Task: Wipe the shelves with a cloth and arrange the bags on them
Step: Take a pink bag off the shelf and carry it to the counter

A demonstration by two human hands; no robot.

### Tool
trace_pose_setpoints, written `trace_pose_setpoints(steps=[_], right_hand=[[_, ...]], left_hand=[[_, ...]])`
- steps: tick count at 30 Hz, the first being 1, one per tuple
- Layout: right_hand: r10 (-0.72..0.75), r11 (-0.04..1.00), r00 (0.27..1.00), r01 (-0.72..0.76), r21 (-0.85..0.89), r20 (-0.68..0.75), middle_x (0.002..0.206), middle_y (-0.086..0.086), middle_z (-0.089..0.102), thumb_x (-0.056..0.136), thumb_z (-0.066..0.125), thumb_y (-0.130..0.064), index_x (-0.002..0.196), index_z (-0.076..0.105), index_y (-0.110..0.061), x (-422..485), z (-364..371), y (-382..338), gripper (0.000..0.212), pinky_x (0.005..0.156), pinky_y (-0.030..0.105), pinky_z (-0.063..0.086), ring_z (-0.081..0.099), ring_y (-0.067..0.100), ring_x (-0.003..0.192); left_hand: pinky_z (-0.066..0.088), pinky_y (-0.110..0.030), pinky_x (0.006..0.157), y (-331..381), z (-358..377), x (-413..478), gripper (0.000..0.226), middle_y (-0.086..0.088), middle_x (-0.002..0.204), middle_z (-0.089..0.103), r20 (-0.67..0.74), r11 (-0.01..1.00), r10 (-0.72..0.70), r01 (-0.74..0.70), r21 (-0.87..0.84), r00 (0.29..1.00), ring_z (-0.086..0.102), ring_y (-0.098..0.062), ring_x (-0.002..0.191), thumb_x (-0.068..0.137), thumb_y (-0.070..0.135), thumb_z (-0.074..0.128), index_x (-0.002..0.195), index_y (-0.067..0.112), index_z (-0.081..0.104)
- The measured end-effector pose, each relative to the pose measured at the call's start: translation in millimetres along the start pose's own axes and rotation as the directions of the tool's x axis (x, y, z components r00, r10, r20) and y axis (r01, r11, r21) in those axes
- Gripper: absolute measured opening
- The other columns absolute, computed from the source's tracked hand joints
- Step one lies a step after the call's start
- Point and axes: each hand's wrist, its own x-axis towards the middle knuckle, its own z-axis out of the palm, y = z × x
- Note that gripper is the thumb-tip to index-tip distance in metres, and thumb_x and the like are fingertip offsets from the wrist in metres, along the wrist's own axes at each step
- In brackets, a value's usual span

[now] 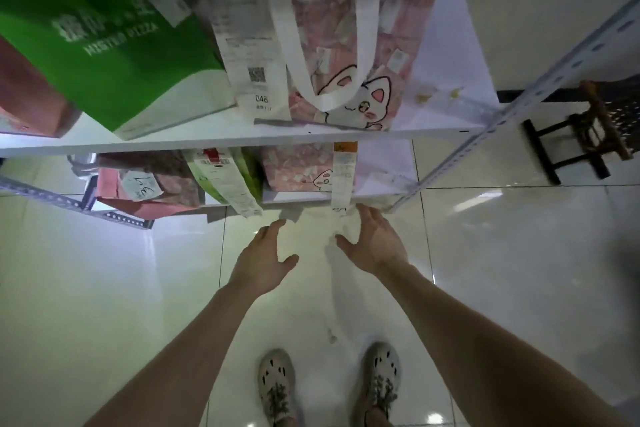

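We hold both hands out over the floor (104, 288), neither gripping anything. The left hand (266, 260) is spread, fingers straight and thumb out. The right hand (374, 243) is also slack and open-fingered.

Just past the right fingertips runs the front edge of the lower shelf (298, 198). On it, straight ahead of that hand and a little to its thumb side, stands the cat bag (298, 172), its broad face towards us and its long side running along the shelf edge. A paper slip (343, 177) hangs down from it, its end almost at the right fingertips. The green bag (242, 170) stands ahead of the left hand, further off.

Between the hands, against the right fingers, lies a pale patch (341, 227). It may be the cloth, but it is too faint for us to tell, and we cannot say whether the hand touches it.

We judge the right hand nearer both the cat bag and the patch. If the bag is next, the left hand must cross towards the thumb side to take its other end.
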Motion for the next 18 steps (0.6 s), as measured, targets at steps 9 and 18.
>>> trace_pose_setpoints(steps=[9,18], right_hand=[[0.044,0.984,0.977,-0.006,0.180,-0.208,0.141,0.015,0.054,0.080,0.085,-0.054,0.156,0.027,-0.019,133.3,88.3,39.8,0.101,0.087,0.045,0.055,0.060,0.037,0.123],[0.040,0.926,0.943,0.089,0.367,-0.330,0.131,0.007,0.067,0.090,0.077,-0.032,0.141,0.042,-0.019,193.3,116.4,62.4,0.063,0.092,0.047,0.059,0.066,0.031,0.116]], left_hand=[[0.046,-0.046,0.119,-27.7,61.1,154.0,0.110,-0.009,0.164,0.042,-0.353,0.953,-0.073,-0.039,-0.300,0.933,0.048,-0.031,0.147,0.083,0.030,0.093,0.167,0.017,0.023],[0.047,-0.042,0.119,-54.6,78.6,223.8,0.107,-0.009,0.157,0.055,-0.494,0.897,-0.133,-0.108,-0.430,0.859,0.056,-0.031,0.141,0.087,0.022,0.089,0.169,0.017,0.020]])
